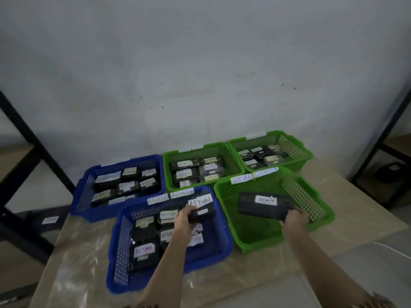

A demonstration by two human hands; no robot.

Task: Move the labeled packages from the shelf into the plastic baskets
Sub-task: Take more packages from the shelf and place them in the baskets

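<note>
Two black labelled packages held over the near baskets on the table (333,192).

The near green basket (320,221) has no other package in it; the right hand (294,217) pinches the larger package (264,205) by its near end above it. The near blue basket (224,238) holds several; the left hand (185,218) curls round the "RETURN" package (201,208). Both packages look light, slightly soft and plastic-wrapped with white paper labels; an end grip seems enough.

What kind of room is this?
Probably a stockroom or sorting area: plastic baskets hold black packages labeled "RETURN" on a table, with metal shelving alongside.
</note>
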